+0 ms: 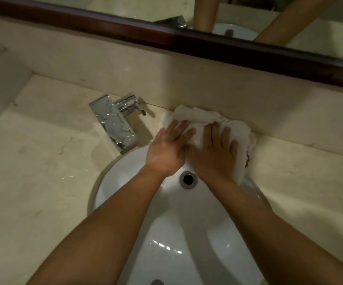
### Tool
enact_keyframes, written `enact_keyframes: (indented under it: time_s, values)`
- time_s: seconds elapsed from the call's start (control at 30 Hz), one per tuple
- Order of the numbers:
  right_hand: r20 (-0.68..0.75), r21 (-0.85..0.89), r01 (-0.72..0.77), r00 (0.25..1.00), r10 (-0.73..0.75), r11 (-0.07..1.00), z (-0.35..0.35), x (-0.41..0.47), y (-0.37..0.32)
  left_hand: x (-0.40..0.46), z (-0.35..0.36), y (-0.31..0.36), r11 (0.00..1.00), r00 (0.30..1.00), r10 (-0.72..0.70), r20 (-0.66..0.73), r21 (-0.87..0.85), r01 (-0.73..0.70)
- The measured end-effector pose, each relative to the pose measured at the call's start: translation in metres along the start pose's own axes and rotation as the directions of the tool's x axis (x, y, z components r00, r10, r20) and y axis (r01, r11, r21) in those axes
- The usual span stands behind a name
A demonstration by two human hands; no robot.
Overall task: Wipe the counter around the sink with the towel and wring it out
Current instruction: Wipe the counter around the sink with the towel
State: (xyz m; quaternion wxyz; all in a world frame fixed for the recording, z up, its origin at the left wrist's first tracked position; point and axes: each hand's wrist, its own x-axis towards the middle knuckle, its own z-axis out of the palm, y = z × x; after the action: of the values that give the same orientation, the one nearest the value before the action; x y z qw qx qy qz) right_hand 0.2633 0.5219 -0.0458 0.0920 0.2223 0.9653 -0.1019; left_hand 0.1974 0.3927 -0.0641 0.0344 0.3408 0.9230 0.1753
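A crumpled white towel (199, 117) lies on the cream marble counter (43, 161) behind the white oval sink (187, 233), against the backsplash. My left hand (169, 150) presses flat on the towel's left part with straight fingers. My right hand (213, 153) presses flat on its right part, fingers spread. Part of the towel hangs over the sink's back right rim. Both forearms reach over the basin.
A chrome faucet (115, 123) with a lever handle stands left of the towel, its spout over the sink's rim. The overflow hole (188, 179) shows between my wrists. A dark wood mirror frame (207, 46) runs above the backsplash. Counter stretches left and right of the sink.
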Motion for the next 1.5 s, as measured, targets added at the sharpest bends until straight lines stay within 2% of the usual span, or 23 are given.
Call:
enact_keyframes:
  time_s: [0.1, 0.23, 0.4, 0.57, 0.67, 0.8, 0.9, 0.97, 1.03, 1.07, 1.1, 1.17, 1.2, 1.23, 1.27, 1.3, 1.33, 1.37, 1.5]
  values:
    - [0.019, -0.025, 0.101, 0.995, -0.100, 0.995, 0.000, 0.006, -0.027, -0.008, -0.015, -0.021, 0.989, 0.987, -0.137, 0.084, 0.060, 0.132]
    - [0.016, -0.114, 0.213, 0.977, -0.213, 0.970, 0.005, 0.014, -0.042, -0.023, -0.028, -0.030, 0.961, 0.956, -0.275, 0.099, 0.044, 0.272]
    - [-0.021, -0.171, 0.375, 0.923, -0.384, 0.911, -0.007, 0.024, -0.025, -0.027, -0.026, -0.021, 0.951, 0.940, -0.289, 0.181, 0.166, 0.260]
    - [-0.045, -0.068, 0.389, 0.919, -0.392, 0.919, -0.023, 0.015, 0.010, -0.032, -0.008, 0.006, 0.974, 0.986, -0.152, 0.066, 0.180, 0.138]
    - [-0.039, -0.057, 0.343, 0.938, -0.345, 0.938, -0.038, 0.000, 0.056, -0.021, -0.001, 0.038, 0.988, 0.999, -0.005, 0.045, 0.158, -0.002]
    - [-0.040, 0.095, 0.209, 0.978, -0.206, 0.973, -0.073, -0.025, 0.122, 0.005, -0.011, 0.105, 0.997, 0.995, 0.066, -0.070, -0.036, -0.069]
    - [-0.253, 0.158, 0.182, 0.957, -0.139, 0.970, -0.109, -0.039, 0.159, 0.029, -0.030, 0.159, 0.979, 0.967, 0.159, -0.201, -0.092, -0.180]
    - [-0.432, 0.035, 0.210, 0.885, -0.175, 0.977, -0.125, -0.046, 0.184, 0.044, -0.039, 0.188, 0.962, 0.925, 0.223, -0.309, -0.083, -0.259]
    - [-0.547, -0.095, 0.196, 0.809, -0.216, 0.976, -0.132, -0.057, 0.205, 0.050, -0.038, 0.208, 0.962, 0.908, 0.238, -0.345, -0.044, -0.269]
    - [-0.539, -0.137, 0.192, 0.809, -0.236, 0.972, -0.129, -0.064, 0.214, 0.048, -0.032, 0.213, 0.964, 0.918, 0.250, -0.309, -0.014, -0.267]
    - [-0.469, -0.157, 0.197, 0.848, -0.248, 0.968, -0.122, -0.072, 0.223, 0.042, -0.022, 0.215, 0.963, 0.940, 0.266, -0.212, 0.014, -0.269]
    - [-0.126, -0.144, 0.205, 0.967, -0.223, 0.968, -0.104, -0.089, 0.237, 0.024, -0.001, 0.212, 0.954, 0.954, 0.298, 0.033, 0.016, -0.298]
    - [0.014, -0.120, 0.197, 0.980, -0.197, 0.973, -0.095, -0.097, 0.244, 0.013, 0.009, 0.209, 0.948, 0.943, 0.317, 0.098, -0.031, -0.315]
    - [0.047, -0.058, 0.183, 0.982, -0.180, 0.981, -0.087, -0.103, 0.249, 0.005, 0.014, 0.208, 0.941, 0.936, 0.334, 0.114, -0.102, -0.323]
    - [-0.021, 0.026, 0.153, 0.988, -0.152, 0.988, -0.082, -0.104, 0.254, 0.002, 0.017, 0.210, 0.935, 0.939, 0.332, 0.092, -0.165, -0.315]
    - [-0.161, 0.095, 0.119, 0.982, -0.103, 0.988, -0.079, -0.100, 0.256, 0.004, 0.018, 0.213, 0.936, 0.948, 0.311, 0.065, -0.197, -0.293]
    - [-0.274, 0.124, 0.084, 0.961, -0.047, 0.989, -0.077, -0.094, 0.257, 0.009, 0.017, 0.218, 0.945, 0.959, 0.277, 0.053, -0.198, -0.262]
    - [-0.327, 0.119, 0.047, 0.945, -0.006, 0.992, -0.075, -0.085, 0.255, 0.017, 0.018, 0.222, 0.959, 0.967, 0.247, 0.069, -0.164, -0.233]
    - [-0.175, 0.072, 0.025, 0.984, -0.012, 0.997, -0.060, -0.060, 0.233, 0.037, 0.041, 0.219, 0.983, 0.948, 0.172, 0.267, 0.015, -0.183]
